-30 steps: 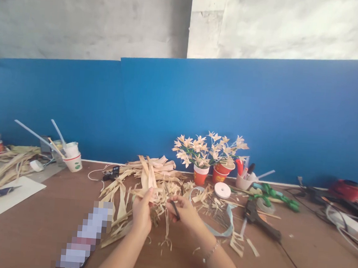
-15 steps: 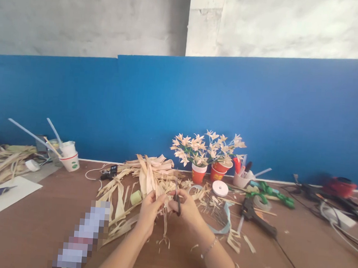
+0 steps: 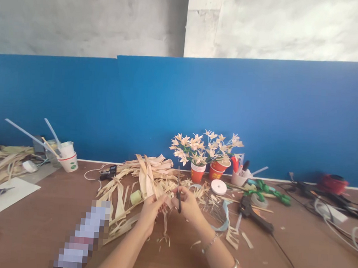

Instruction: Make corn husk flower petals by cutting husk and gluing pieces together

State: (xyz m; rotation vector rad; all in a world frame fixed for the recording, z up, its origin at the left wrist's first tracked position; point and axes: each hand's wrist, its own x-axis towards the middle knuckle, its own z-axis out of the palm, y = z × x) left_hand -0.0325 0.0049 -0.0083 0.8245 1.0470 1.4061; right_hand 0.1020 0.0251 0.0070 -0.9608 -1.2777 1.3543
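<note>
My left hand point(image 3: 150, 211) pinches a small pale piece of dried husk point(image 3: 168, 201), held just above the table. Black-handled scissors point(image 3: 178, 198) are in my right hand point(image 3: 188, 205), blades pointing up and away from me. The two hands are close together, with the husk piece between them. Whether the blades touch it I cannot tell. A thin strip of husk point(image 3: 165, 223) lies below my hands. Behind them spreads a heap of long dried husk leaves point(image 3: 147, 177), partly hidden by my fingers.
Husk flowers point(image 3: 196, 145) stand in red paper cups point(image 3: 197, 174) at the back. A white ribbon roll point(image 3: 218, 187), a blue ribbon point(image 3: 224, 218) and a black glue gun point(image 3: 254, 216) lie to the right. On the left are a white cup point(image 3: 69, 162) and a pixelated object point(image 3: 82, 238).
My right hand and the scissors have shifted slightly to the right, away from my left hand. The whole view has turned a little. Both hands keep their hold.
</note>
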